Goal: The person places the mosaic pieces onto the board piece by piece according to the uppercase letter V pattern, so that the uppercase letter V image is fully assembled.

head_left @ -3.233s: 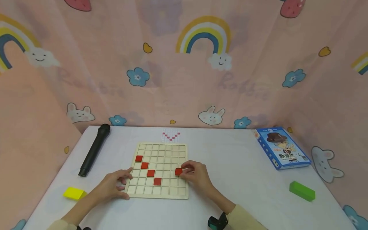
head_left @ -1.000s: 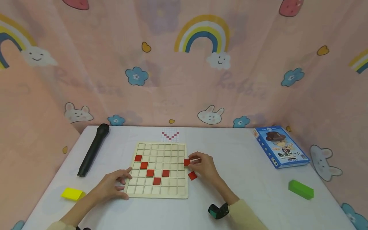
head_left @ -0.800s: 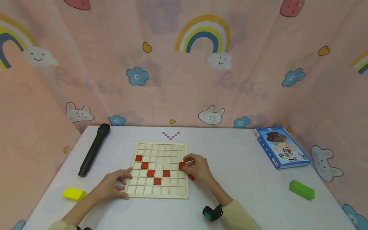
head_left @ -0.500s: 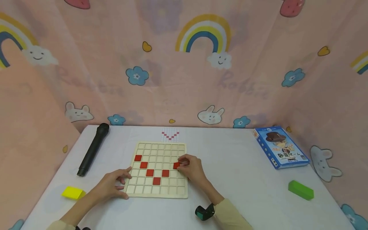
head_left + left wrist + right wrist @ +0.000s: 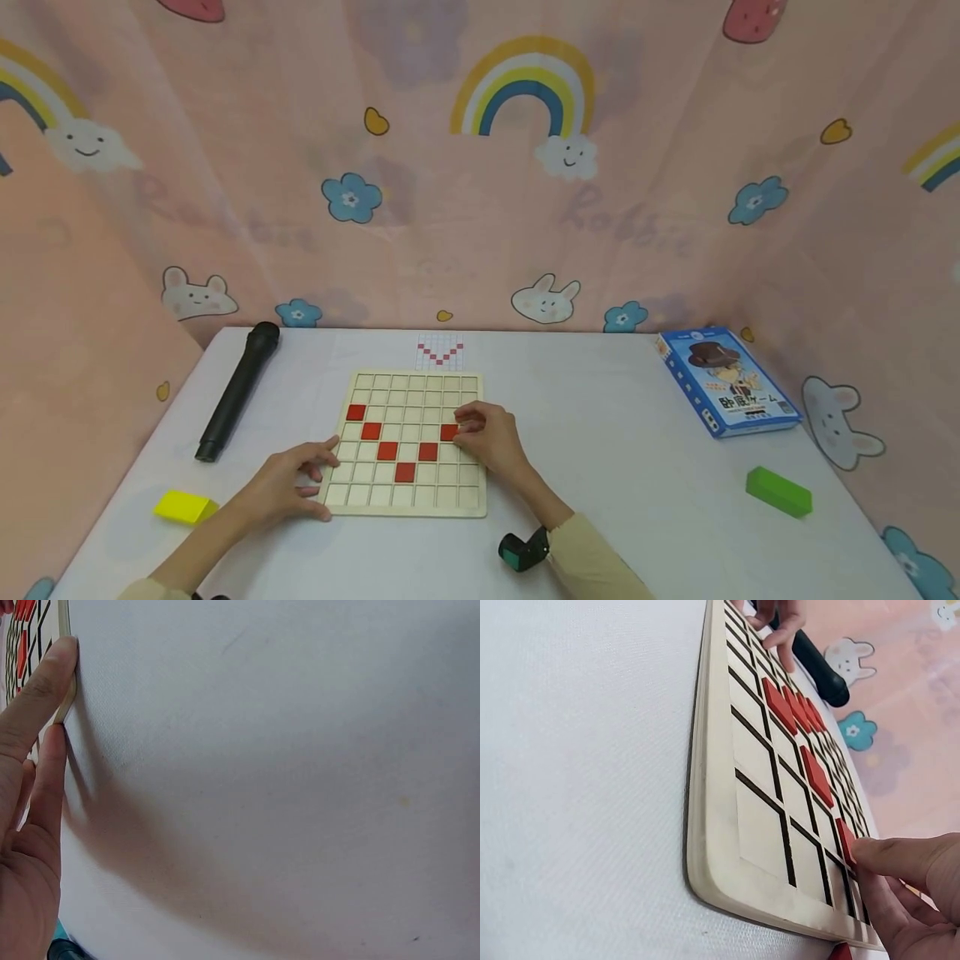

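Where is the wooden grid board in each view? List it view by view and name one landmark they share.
Head: the wooden grid board lies at lower centre of the white table, between both hands.
Left wrist: only its corner edge shows at far upper left, under the left hand.
Right wrist: it fills the middle, running from bottom to top.
Shared landmark: the red tiles on the board.

The print on the blue box (image 5: 726, 382) is too small to be read. A red tile (image 5: 841, 952) is cut off by the lower edge of the right wrist view.

Right hand (image 5: 483, 435) set sixth red tile (image 5: 448, 432) into board (image 5: 408, 503).
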### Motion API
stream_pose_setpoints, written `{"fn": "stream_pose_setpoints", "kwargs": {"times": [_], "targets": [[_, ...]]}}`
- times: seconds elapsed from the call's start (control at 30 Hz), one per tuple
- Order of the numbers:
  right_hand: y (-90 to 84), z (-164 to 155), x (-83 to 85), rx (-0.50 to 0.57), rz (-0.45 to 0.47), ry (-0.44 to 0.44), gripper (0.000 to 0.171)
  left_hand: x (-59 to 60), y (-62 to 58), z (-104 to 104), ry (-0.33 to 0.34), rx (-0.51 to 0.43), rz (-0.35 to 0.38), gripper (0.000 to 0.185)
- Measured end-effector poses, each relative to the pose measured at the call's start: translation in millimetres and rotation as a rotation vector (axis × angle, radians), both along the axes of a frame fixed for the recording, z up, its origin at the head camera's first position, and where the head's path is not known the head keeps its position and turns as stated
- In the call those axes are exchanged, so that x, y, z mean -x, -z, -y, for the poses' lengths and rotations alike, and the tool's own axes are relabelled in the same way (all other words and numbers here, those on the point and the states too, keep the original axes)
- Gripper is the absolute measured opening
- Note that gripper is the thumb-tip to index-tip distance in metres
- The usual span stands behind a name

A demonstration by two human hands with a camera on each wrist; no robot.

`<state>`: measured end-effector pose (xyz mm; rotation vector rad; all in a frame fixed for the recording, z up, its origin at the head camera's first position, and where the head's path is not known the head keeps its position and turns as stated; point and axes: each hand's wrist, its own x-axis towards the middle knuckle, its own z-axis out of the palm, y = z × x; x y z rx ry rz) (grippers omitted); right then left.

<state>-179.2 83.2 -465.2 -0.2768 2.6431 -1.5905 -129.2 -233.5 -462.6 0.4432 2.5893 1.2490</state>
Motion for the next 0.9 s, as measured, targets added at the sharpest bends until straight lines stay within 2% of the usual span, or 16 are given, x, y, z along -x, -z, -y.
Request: {"fn": "stream_pose_setpoints", "kwargs": {"times": [0.2, 0.5, 0.77, 0.9], "targets": [[0.3, -1.2, 0.8, 0.039, 0.048, -0.023, 0.030, -0.9, -0.5, -1.1, -0.021, 0.002, 0.022, 0.062], [-1.4, -20.8, 1.9, 0.178, 0.106, -0.105, 0.032, -2.5, 0.6, -1.5, -0.015, -0.007, 0.009, 0.062], [-3.1, -62.7, 2.4, 0.142, 0.130, -0.164, 0.035, -1.8, -0.2, -1.3, -0.008, -0.008, -0.009, 0.061], [3.0, -83.0, 3.8, 0.095, 0.140, -0.235, 0.036, -2.2, -1.4, -1.2, -0.004, -0.005, -0.014, 0.061]]}}
